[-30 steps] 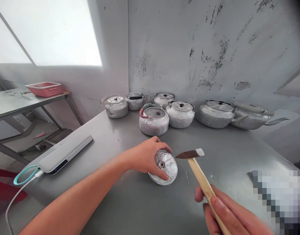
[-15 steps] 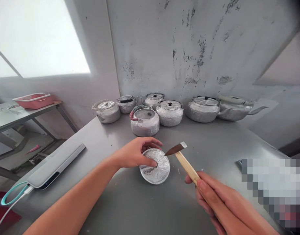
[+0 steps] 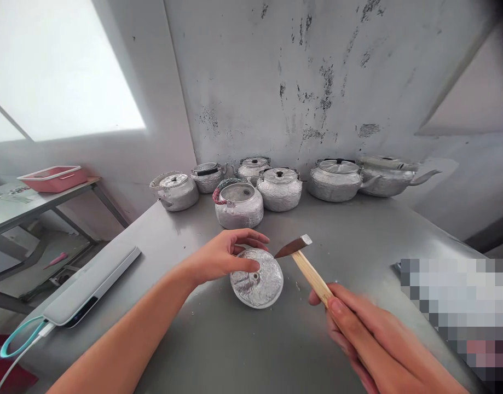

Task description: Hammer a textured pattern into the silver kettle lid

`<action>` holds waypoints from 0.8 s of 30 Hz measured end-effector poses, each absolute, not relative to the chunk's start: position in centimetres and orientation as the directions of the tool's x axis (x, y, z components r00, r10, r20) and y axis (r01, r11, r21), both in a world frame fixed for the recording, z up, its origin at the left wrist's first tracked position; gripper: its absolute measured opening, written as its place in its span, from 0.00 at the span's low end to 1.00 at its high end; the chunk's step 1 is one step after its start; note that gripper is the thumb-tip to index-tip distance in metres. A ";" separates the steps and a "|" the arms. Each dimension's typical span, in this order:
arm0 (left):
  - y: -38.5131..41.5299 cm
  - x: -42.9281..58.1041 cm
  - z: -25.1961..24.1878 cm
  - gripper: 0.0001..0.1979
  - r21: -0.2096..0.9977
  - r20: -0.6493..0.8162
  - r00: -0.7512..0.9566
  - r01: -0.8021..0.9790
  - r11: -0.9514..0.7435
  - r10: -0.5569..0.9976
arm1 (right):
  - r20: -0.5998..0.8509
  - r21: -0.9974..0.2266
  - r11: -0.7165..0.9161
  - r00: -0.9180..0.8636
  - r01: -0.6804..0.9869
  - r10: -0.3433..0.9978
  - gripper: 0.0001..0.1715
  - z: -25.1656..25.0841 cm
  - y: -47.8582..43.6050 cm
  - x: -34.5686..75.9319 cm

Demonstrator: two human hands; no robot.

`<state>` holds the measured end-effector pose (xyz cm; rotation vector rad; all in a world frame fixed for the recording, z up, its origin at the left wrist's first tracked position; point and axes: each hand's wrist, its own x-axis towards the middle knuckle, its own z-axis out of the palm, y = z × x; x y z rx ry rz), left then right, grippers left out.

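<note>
Steel table (image 3: 358, 241): kettle lid (image 3: 259, 282) went from tilted to flat, left hand (image 3: 222, 257) rested loosely on it, right hand (image 3: 370, 339) gripped hammer (image 3: 308, 268).

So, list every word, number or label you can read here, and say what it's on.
None can be read.
Metal lid, hammer, kettles: no markings visible.
White device by the table edge: no print visible.
Far table: things on it too blurred to read.
Pixelated patch at right: hides whatever lies there.
</note>
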<state>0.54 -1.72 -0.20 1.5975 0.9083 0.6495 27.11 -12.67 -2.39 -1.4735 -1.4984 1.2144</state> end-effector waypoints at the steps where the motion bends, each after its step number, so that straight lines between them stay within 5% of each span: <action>1: -1.7 0.6 -0.2 0.23 0.976 -0.065 0.544 0.208 -0.060 0.837 | -0.148 -0.947 -0.109 -0.108 0.301 0.983 0.26 -2.3 -12.6 27.1; 11: -1.4 0.5 -0.6 0.21 0.995 -0.098 0.392 0.029 0.094 0.915 | -0.260 -0.955 -0.241 -0.095 0.176 0.961 0.29 -2.5 -11.5 26.8; 14: -1.3 0.4 -0.8 0.23 0.989 -0.106 0.366 -0.055 0.135 0.924 | -0.279 -0.951 -0.261 -0.093 0.168 0.956 0.21 -3.0 -11.5 27.2; 24: -1.1 0.6 -0.9 0.22 0.963 -0.116 0.287 -0.203 0.179 0.951 | -0.224 -0.967 -0.211 -0.087 0.140 0.971 0.21 -2.7 -10.7 28.3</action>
